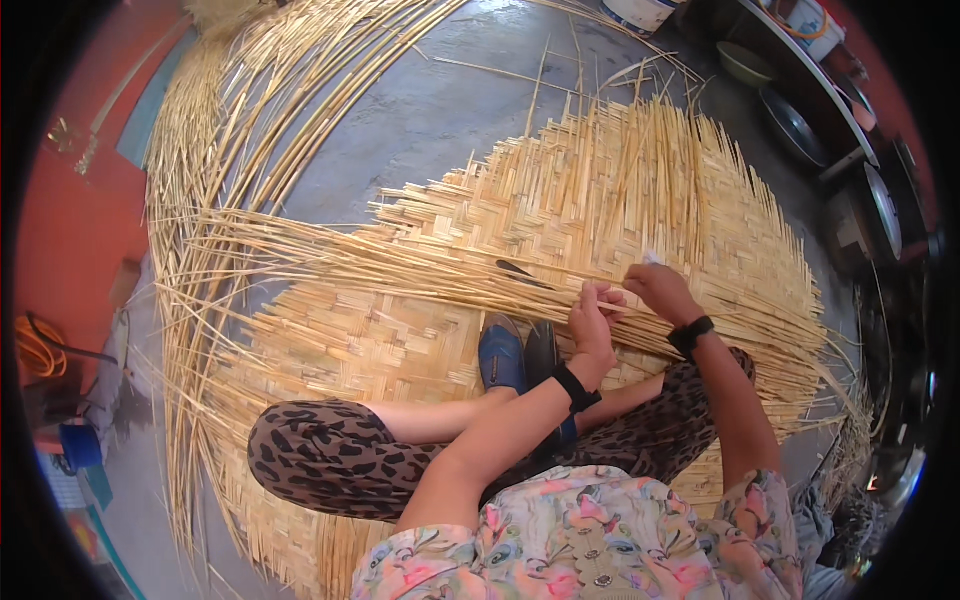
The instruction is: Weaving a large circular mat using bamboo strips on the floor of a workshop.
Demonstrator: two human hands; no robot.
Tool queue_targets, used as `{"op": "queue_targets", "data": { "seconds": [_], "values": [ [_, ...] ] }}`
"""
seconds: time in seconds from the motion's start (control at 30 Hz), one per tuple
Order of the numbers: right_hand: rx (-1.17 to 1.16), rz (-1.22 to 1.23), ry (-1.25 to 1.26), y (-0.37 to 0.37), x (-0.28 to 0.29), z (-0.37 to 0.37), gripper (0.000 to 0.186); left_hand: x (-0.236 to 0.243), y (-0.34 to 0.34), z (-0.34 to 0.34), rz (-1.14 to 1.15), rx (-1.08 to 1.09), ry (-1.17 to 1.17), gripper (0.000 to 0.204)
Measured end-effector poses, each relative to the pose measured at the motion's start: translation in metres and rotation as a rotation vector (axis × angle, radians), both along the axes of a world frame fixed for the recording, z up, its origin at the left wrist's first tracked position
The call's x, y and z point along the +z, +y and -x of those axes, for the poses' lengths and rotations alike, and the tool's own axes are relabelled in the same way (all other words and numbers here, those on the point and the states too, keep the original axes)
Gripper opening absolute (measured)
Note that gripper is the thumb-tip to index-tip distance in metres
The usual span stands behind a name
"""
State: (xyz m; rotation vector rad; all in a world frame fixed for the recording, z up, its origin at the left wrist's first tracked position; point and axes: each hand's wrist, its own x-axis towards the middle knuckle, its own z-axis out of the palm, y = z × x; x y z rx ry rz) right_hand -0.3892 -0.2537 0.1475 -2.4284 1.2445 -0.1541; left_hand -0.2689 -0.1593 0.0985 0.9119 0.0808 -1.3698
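I sit on a large woven reed mat with loose, ragged edges. A bundle of loose split reeds lies across it in front of my feet. Over this bundle my left hand is closed, its fingertips pinching a thin reed strip. Just to the right, my right hand is closed on the same strip, its knuckles up. Something small and whitish shows at its far side, too small to name. A dark narrow object lies partly under the loose reeds.
Long reeds are heaped at the left and curve toward the back. Grey floor shows beyond the mat. A white bucket stands at the back; bowls and a dark pan line the right side. Orange cord lies far left.
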Motion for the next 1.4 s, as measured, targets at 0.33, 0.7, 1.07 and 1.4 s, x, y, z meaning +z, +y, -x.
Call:
{"op": "queue_targets", "data": {
  "seconds": [0.33,0.7,1.07,1.4],
  "values": [
    [-0.024,0.135,0.339,0.01,-0.145,-0.028,0.012,-0.092,0.033,0.0,0.001,-0.843,-0.044,0.046],
    [0.004,0.305,-0.224,0.024,0.012,-0.01,0.012,0.005,-0.032,-0.109,0.272,0.135,-0.062,0.028],
    [-0.236,0.473,-0.127,0.03,0.062,0.08,0.023,0.095,-0.015,-0.253,0.203,0.79,-0.224,0.021],
    [-0.649,0.957,0.303,-0.018,0.12,0.203,0.022,0.054,-0.032,-0.226,0.388,0.153,-0.303,0.026]
  ]
}}
